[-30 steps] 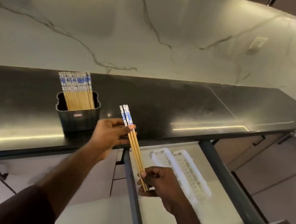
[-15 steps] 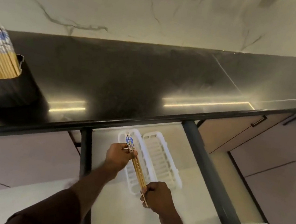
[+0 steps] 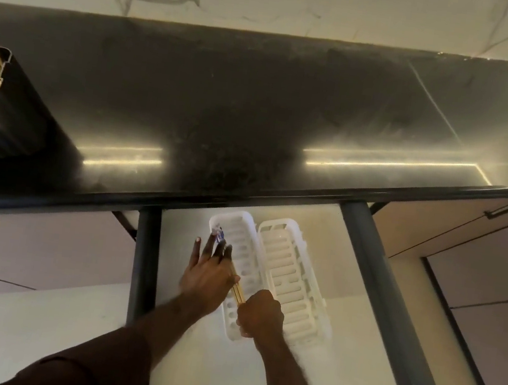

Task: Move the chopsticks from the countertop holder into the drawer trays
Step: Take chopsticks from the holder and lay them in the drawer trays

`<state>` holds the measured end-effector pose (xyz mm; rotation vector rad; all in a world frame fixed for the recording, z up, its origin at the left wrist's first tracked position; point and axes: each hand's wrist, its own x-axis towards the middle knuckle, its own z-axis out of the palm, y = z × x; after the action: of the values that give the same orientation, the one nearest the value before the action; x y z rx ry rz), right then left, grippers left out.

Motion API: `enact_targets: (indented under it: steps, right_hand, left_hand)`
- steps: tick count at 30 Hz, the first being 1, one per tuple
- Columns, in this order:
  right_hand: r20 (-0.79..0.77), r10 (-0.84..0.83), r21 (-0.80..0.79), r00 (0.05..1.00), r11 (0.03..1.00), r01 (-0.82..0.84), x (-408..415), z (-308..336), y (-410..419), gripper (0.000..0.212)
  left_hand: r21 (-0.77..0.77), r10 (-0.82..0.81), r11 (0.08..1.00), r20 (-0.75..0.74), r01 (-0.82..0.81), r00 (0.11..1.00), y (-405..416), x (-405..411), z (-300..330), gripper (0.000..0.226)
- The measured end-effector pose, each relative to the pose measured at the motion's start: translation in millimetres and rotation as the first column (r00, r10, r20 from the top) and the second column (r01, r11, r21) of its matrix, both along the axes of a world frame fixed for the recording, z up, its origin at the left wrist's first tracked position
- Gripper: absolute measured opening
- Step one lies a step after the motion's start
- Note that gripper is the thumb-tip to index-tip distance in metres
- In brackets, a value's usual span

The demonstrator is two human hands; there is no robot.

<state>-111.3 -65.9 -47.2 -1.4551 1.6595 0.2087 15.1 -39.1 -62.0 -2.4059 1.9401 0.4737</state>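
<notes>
Over the open drawer point(image 3: 354, 351), the chopsticks point(image 3: 237, 290) lie in the left of 2 white trays point(image 3: 293, 262); his left hand point(image 3: 208, 275) rests flat-fingered on them while the right hand point(image 3: 260, 317) grips their lower ends

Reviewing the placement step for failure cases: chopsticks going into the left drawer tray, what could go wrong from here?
1. The chopsticks lie at a slant to the left tray; their patterned tips sit near its far-left rim and may ride over it.
2. The left hand has its fingers spread flat over them while the right hand pinches the near ends; an uneven release could let the pair roll apart.
3. The light tray may slide against the right tray.
</notes>
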Motion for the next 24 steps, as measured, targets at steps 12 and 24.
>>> enact_targets:
  steps: [12, 24]
  right_hand:
    - [-0.207, 0.289, -0.074, 0.935, 0.948, -0.309, 7, -19, 8, 0.037]
    - [-0.059, 0.226, -0.269, 0.972, 0.934, -0.234, -6, 22, 3, 0.024]
  left_hand:
    - [0.143, -0.273, 0.959, 0.211, 0.246, 0.939, 0, -5, -14, 0.059]
    - [0.023, -0.27, 0.963, 0.113, 0.269, 0.956, -2, -2, 21, 0.053]
